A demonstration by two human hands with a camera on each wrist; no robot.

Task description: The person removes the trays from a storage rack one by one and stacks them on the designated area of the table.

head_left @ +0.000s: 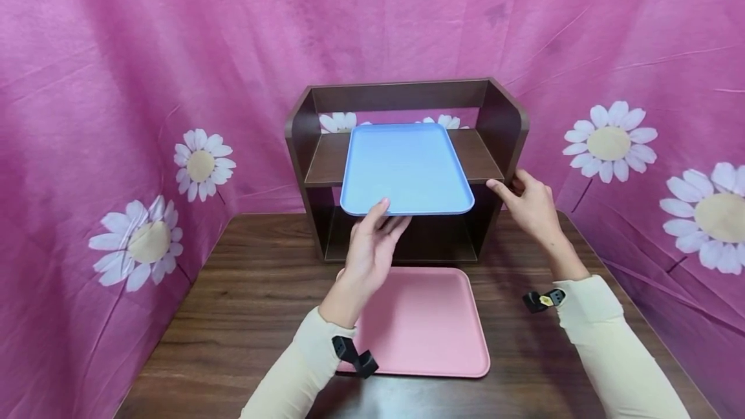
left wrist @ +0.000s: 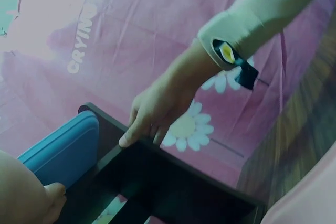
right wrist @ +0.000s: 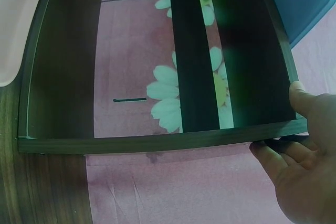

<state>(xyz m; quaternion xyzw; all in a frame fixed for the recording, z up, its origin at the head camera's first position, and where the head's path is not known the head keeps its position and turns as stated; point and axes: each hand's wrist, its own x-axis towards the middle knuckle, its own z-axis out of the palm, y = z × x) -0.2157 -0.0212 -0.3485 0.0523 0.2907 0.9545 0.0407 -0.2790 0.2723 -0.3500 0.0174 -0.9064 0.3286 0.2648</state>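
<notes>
My left hand [head_left: 372, 247] grips the near edge of a blue tray [head_left: 407, 170], thumb on top and fingers underneath. The tray lies over the upper shelf of a dark brown wooden rack [head_left: 401, 94], its near end jutting out past the shelf front. On the rack's right side panel my right hand [head_left: 532, 205] holds the front edge, thumb at the shelf's corner and fingers around the outer face. In the right wrist view, that hand [right wrist: 310, 156] pinches the panel edge. A pink tray [head_left: 427, 328] lies on the table before the rack, partly hidden by the left forearm.
The rack stands at the back of a dark wood-grain table [head_left: 244, 315]. A pink cloth [head_left: 233, 37] printed with white daisies hangs behind and along both sides. Below the upper shelf is an open lower compartment [head_left: 436, 238].
</notes>
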